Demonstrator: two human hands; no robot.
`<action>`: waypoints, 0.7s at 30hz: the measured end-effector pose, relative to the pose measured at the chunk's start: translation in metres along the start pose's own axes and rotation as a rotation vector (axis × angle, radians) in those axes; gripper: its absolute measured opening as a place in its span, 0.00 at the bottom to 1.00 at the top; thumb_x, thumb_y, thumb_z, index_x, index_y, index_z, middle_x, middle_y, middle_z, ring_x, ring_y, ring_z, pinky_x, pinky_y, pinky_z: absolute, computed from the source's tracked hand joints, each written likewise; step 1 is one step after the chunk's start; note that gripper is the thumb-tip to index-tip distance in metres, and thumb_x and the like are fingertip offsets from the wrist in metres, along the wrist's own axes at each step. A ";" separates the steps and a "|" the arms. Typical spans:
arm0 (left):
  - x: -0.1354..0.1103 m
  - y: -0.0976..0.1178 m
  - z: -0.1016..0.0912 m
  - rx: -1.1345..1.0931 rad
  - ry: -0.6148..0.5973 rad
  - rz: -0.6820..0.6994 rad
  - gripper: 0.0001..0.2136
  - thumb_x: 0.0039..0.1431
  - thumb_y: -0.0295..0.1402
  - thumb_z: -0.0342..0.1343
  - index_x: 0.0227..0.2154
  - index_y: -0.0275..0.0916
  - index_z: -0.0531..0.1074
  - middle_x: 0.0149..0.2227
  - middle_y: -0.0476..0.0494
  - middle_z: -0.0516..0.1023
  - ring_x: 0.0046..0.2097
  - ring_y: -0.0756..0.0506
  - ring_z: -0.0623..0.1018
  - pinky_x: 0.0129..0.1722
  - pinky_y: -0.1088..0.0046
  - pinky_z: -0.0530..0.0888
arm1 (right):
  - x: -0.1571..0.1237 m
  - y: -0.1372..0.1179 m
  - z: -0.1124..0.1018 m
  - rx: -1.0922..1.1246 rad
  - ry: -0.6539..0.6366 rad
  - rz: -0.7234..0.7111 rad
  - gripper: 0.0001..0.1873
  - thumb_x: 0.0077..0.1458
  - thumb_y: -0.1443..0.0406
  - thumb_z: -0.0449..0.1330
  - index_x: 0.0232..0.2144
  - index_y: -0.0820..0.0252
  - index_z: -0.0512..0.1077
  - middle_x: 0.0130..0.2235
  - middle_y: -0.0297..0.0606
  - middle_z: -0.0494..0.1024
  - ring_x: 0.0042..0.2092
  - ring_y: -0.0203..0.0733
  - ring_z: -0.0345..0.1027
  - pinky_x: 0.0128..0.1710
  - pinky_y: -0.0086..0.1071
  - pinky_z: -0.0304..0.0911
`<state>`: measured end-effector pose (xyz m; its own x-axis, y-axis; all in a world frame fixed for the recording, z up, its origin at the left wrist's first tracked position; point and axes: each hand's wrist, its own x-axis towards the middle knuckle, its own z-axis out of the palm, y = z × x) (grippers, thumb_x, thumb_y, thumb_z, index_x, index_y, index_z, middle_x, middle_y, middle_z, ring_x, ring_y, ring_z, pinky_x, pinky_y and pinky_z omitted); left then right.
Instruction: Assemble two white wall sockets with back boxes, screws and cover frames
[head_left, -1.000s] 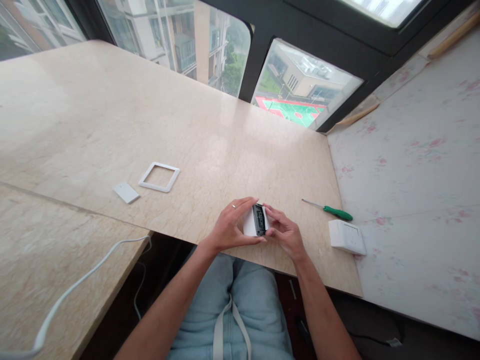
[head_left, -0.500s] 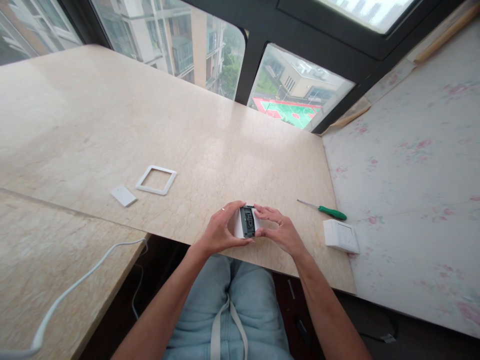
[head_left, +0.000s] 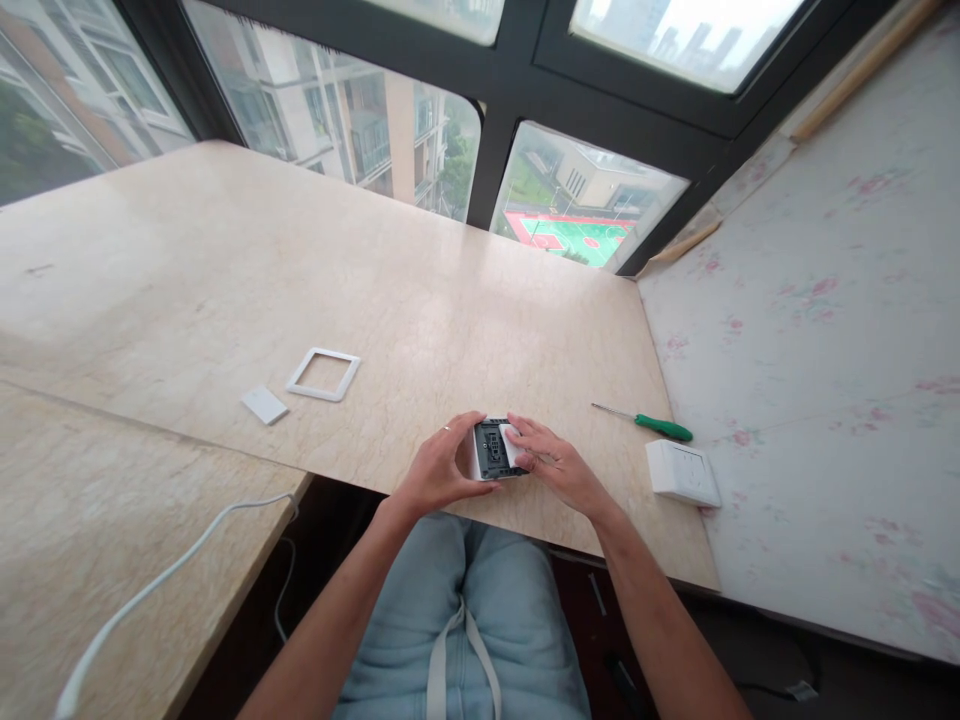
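Between my hands, at the near edge of the stone counter, is a wall switch body [head_left: 491,450] with a dark inner face and white sides. My left hand [head_left: 439,467] is closed round its left side, thumb at the near edge and fingers at the far edge. A small white cover plate [head_left: 514,446] lies tilted over the right part of the dark face. My right hand [head_left: 559,465] grips this plate by its right side, its fingertips close to the switch body. The underside of the switch is hidden.
Left of my hands lie a square white frame [head_left: 348,380] and a white plate [head_left: 265,405]. A green-handled screwdriver [head_left: 664,428] and a white switch box [head_left: 681,472] sit by the papered wall. A white cable [head_left: 255,501] crosses the lower counter at left.
The white cover plate has come away to the right with my right hand, so more of the dark face shows. My left hand keeps its grip. The view has tilted up slightly.
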<state>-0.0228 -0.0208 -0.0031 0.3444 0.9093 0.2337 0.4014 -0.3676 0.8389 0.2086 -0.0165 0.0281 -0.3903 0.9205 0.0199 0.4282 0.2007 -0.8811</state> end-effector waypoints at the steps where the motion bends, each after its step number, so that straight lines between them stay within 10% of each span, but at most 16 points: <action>1: 0.000 0.000 0.000 0.011 -0.005 0.000 0.42 0.43 0.44 0.71 0.60 0.44 0.59 0.59 0.37 0.70 0.59 0.36 0.72 0.58 0.56 0.70 | -0.001 0.001 0.000 -0.017 0.010 -0.011 0.20 0.59 0.53 0.61 0.52 0.46 0.74 0.62 0.38 0.69 0.66 0.48 0.57 0.66 0.54 0.51; 21: 0.001 -0.004 0.003 0.138 -0.015 0.034 0.39 0.44 0.40 0.70 0.59 0.43 0.61 0.58 0.36 0.72 0.60 0.34 0.70 0.59 0.52 0.69 | 0.002 -0.010 0.011 -0.479 0.103 -0.084 0.16 0.58 0.63 0.63 0.49 0.43 0.76 0.57 0.38 0.74 0.62 0.59 0.62 0.58 0.62 0.56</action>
<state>-0.0212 -0.0191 -0.0078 0.3717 0.8932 0.2530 0.5015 -0.4225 0.7550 0.1946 -0.0207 0.0319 -0.3671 0.9181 0.1496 0.7349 0.3848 -0.5584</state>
